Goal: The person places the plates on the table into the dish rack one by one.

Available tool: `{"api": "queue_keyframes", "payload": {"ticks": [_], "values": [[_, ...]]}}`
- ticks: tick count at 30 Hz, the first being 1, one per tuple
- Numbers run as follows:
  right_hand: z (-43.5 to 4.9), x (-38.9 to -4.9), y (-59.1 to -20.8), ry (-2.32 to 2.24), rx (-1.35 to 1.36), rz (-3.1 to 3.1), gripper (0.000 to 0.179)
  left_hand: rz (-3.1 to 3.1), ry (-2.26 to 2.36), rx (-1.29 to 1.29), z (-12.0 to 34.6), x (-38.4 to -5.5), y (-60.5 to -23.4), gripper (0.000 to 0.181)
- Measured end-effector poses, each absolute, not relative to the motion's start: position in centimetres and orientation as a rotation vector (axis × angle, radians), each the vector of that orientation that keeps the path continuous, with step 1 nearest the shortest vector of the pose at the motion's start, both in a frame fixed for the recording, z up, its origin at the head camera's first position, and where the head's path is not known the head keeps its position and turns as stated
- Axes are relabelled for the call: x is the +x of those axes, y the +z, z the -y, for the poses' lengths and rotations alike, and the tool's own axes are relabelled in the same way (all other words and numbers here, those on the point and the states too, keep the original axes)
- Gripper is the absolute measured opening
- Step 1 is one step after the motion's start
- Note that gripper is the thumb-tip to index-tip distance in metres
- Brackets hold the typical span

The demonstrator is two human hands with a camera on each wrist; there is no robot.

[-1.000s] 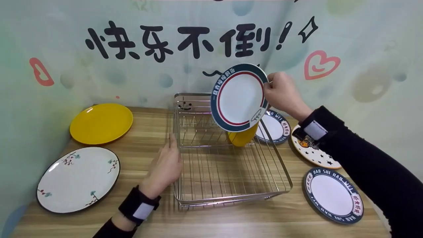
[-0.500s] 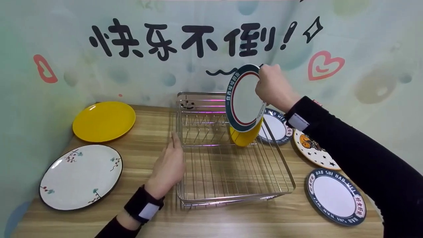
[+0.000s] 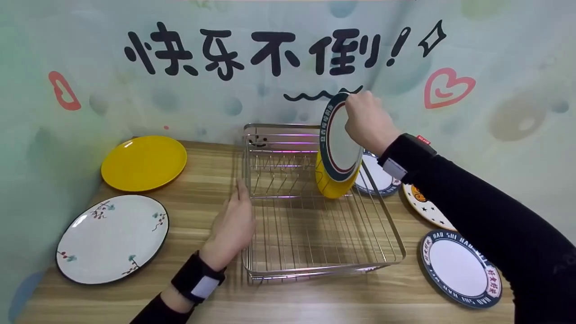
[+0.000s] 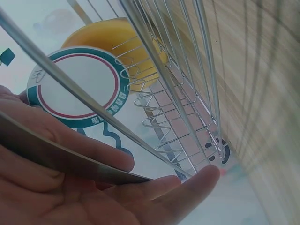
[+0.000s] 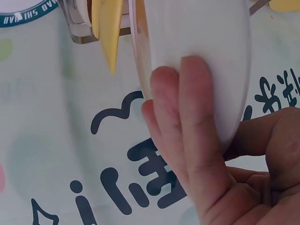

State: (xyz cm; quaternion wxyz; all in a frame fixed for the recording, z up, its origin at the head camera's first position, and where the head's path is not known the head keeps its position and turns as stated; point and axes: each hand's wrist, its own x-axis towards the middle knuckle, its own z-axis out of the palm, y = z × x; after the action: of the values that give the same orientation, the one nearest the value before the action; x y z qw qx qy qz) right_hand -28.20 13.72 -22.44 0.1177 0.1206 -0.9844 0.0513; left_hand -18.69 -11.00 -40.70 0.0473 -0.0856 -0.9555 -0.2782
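Note:
My right hand [image 3: 369, 119] pinches the upper right rim of a white plate [image 3: 344, 135] with a dark teal edge and red ring. It holds the plate steeply tilted over the rear right of a wire dish rack [image 3: 326, 271]. Behind and below it in the head view, a yellow plate [image 3: 332, 190] stands in the rack's slots. In the right wrist view, my fingers [image 5: 197, 108] lie along the held plate's white back [image 5: 201, 33], thumb opposite. My left hand [image 3: 233, 222], fingers fairly straight, rests against the rack's left side; a flat metal strip [image 4: 70, 161] crosses it in the left wrist view.
At left lie a yellow plate [image 3: 144, 163] and a large white floral plate [image 3: 112, 238]. To the right are two blue-rimmed plates, one near [image 3: 459, 265] and one far [image 3: 373, 175], and a star-patterned plate [image 3: 427, 207] partly under my right sleeve. A printed backdrop [image 3: 225, 103] stands behind.
My right hand has turned the teal-edged plate more edge-on and brought it closer in front of the racked yellow plate. My left hand stays at the rack's side. The view shifts slightly.

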Motion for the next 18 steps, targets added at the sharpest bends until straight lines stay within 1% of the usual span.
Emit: {"api": "queue_keyframes", "payload": {"ticks": [7,13,18], "values": [[-13.6,-28.7,-23.2,0.213,0.369,2.891,0.026,2.906,-0.858,-0.256,11.1,-18.7,-40.8,0.086],[-13.5,-29.1,-24.4,0.245,0.374,2.939,0.025,2.886,-0.874,-0.258,11.0,-18.8,-40.9,0.076],[-13.5,-29.4,-25.2,0.254,0.372,2.959,0.024,2.888,-0.885,-0.263,10.9,-18.9,-40.9,0.082]]}}
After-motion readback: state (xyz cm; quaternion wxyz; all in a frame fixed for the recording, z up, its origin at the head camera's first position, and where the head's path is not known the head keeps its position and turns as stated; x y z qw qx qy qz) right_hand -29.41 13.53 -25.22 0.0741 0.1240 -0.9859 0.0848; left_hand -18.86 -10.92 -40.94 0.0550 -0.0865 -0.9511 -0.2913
